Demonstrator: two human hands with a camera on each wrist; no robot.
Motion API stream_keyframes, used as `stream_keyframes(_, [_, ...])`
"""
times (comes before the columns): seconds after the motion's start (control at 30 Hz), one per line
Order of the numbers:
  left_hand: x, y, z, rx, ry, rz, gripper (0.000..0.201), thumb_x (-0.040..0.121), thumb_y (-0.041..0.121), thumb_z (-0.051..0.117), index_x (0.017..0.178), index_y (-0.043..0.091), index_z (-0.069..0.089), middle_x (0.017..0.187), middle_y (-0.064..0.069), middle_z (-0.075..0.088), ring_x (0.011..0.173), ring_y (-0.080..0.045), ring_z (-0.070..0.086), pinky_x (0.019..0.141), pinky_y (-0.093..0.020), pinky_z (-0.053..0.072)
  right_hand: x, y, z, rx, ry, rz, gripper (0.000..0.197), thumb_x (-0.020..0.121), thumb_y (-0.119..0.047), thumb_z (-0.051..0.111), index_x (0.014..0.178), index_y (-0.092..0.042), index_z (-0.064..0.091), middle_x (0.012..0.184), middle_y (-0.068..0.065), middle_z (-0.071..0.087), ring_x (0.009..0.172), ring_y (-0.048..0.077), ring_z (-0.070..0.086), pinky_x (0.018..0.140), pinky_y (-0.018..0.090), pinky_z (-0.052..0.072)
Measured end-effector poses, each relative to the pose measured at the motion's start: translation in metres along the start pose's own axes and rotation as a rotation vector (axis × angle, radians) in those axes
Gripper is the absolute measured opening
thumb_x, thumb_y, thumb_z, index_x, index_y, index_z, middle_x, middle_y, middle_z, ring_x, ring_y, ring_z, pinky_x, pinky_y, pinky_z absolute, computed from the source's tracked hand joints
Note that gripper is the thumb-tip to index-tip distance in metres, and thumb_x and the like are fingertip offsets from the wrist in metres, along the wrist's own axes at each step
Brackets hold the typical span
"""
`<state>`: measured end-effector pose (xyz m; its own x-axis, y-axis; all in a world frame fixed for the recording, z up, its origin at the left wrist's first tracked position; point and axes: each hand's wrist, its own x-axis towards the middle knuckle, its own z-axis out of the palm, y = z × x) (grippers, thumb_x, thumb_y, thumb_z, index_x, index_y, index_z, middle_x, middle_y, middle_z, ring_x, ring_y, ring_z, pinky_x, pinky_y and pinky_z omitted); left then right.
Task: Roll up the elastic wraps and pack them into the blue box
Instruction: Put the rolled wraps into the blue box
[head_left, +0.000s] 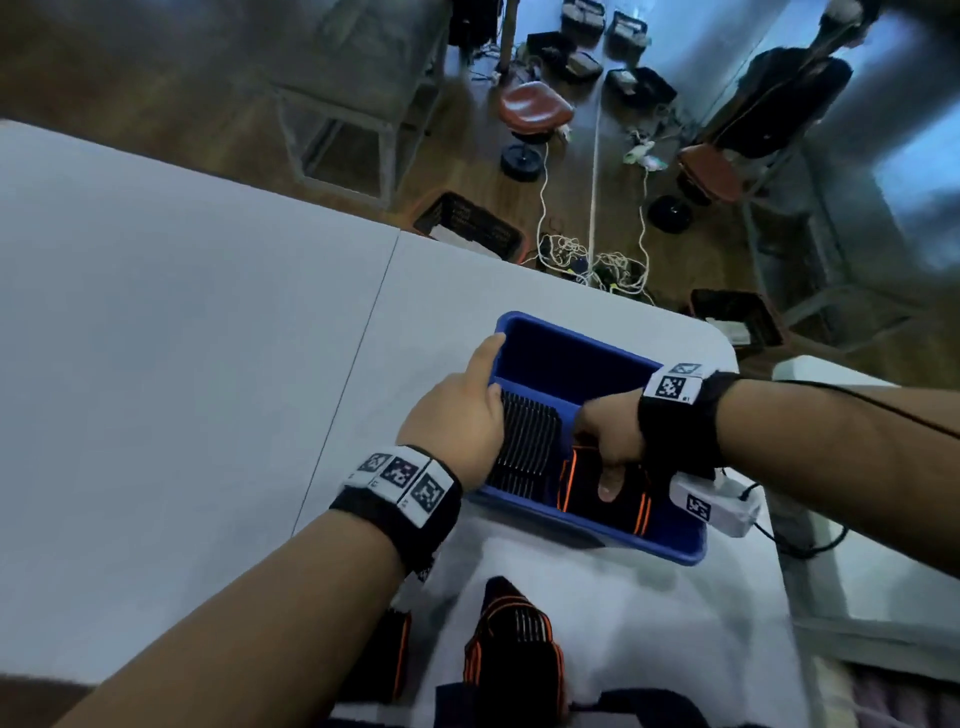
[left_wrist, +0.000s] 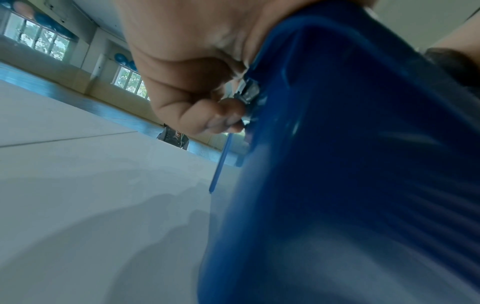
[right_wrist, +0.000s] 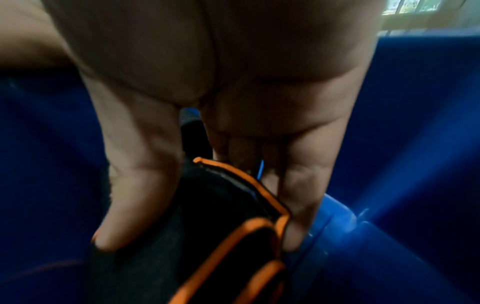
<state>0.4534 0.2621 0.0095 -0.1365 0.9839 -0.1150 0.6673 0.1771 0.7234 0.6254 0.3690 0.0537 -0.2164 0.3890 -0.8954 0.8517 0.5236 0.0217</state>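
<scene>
The blue box stands on the white table, split by a divider into compartments. My left hand grips its left wall, thumb along the rim; in the left wrist view the curled fingers press the box's wall. My right hand reaches into the near compartment and pinches a rolled black wrap with orange trim between thumb and fingers. A ribbed black wrap lies beside it in the box. Two loose wraps lie near me.
The box sits near the table's far right corner. Beyond the edge, the floor holds stools, black crates and tangled cables. A second white surface stands close on the right. A cable trails from my right wrist.
</scene>
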Motion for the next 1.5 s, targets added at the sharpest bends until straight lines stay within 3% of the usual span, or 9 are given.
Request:
stream_keyframes(0.2, [0.003,-0.007,0.006,0.005,-0.005,-0.001,0.057,0.104,0.032,0.031,0.154,0.040,0.006,0.087,-0.007,0.059,0.071,-0.025,0.059,0.070,-0.046,0.054,0.020,-0.011,-0.001,0.006,-0.063,0.004,0.048,0.064,-0.017,0.092,0.107,-0.016,0.072,0.103,0.000,0.075,0.097,0.022,0.070,0.087,0.040,0.059])
stream_keyframes(0.3, [0.002,-0.008,0.006,-0.007,-0.010,-0.006,0.057,0.104,0.032,0.031,0.154,0.040,0.006,0.086,-0.008,0.057,0.071,-0.025,0.058,0.070,-0.046,0.054,0.021,-0.015,-0.003,0.046,-0.046,0.010,0.036,0.064,-0.015,0.092,0.087,-0.030,0.068,0.093,-0.005,0.075,0.091,0.018,0.071,0.086,0.038,0.059])
stream_keyframes(0.47, [0.003,-0.008,0.006,0.009,-0.016,-0.018,0.057,0.104,0.031,0.030,0.153,0.041,0.004,0.090,-0.010,0.058,0.073,-0.028,0.059,0.072,-0.047,0.054,0.026,-0.016,-0.002,0.045,-0.025,0.011,0.032,0.066,-0.011,0.090,0.071,-0.030,0.064,0.075,-0.012,0.070,0.078,0.014,0.069,0.074,0.028,0.057])
stream_keyframes(0.8, [0.006,-0.006,0.005,0.004,-0.004,-0.002,0.057,0.103,0.028,0.033,0.153,0.037,0.008,0.085,-0.009,0.060,0.072,-0.027,0.059,0.072,-0.047,0.054,0.016,-0.019,-0.001,0.003,0.055,0.052,0.032,0.067,-0.020,0.090,0.094,-0.018,0.072,0.089,-0.001,0.073,0.087,0.020,0.070,0.079,0.033,0.059])
stream_keyframes(0.97, [0.003,-0.003,0.001,-0.010,0.000,-0.003,0.057,0.104,0.026,0.034,0.155,0.035,0.010,0.081,-0.007,0.060,0.071,-0.024,0.058,0.068,-0.041,0.049,-0.028,-0.013,-0.006,-0.244,0.390,0.028,0.065,0.073,-0.040,0.083,0.128,-0.017,0.058,0.123,0.006,0.063,0.112,0.026,0.061,0.093,0.034,0.050])
stream_keyframes(1.07, [0.004,-0.002,0.001,0.001,-0.008,-0.003,0.058,0.103,0.024,0.034,0.156,0.034,0.010,0.078,-0.006,0.060,0.066,-0.019,0.055,0.065,-0.037,0.044,-0.077,-0.012,0.004,0.029,0.723,-0.140,0.044,0.075,-0.035,0.082,0.112,-0.023,0.063,0.106,-0.005,0.065,0.097,0.017,0.063,0.087,0.036,0.051])
stream_keyframes(1.13, [0.004,-0.001,0.001,0.015,0.003,-0.009,0.058,0.103,0.024,0.034,0.156,0.033,0.012,0.075,-0.004,0.059,0.063,-0.016,0.052,0.064,-0.036,0.041,-0.109,-0.020,0.026,0.302,0.782,-0.269,0.032,0.074,-0.027,0.085,0.099,-0.026,0.065,0.087,-0.013,0.065,0.081,0.006,0.063,0.078,0.028,0.053])
stream_keyframes(1.33, [0.000,0.005,-0.003,0.067,0.005,-0.016,0.057,0.104,0.023,0.033,0.156,0.033,0.013,0.069,0.000,0.054,0.060,-0.016,0.053,0.062,-0.035,0.042,-0.124,-0.045,0.130,0.554,0.619,-0.450,0.025,0.079,-0.027,0.082,0.096,-0.035,0.066,0.095,-0.023,0.063,0.087,0.003,0.064,0.071,0.019,0.054])
stream_keyframes(1.5, [0.000,0.009,-0.003,0.102,0.012,-0.026,0.056,0.104,0.023,0.033,0.156,0.033,0.015,0.069,0.000,0.053,0.061,-0.018,0.054,0.062,-0.035,0.043,-0.067,-0.050,0.188,0.293,0.471,-0.424,0.070,0.074,-0.048,0.079,0.136,-0.031,0.049,0.133,-0.015,0.049,0.123,0.006,0.047,0.108,0.025,0.038])
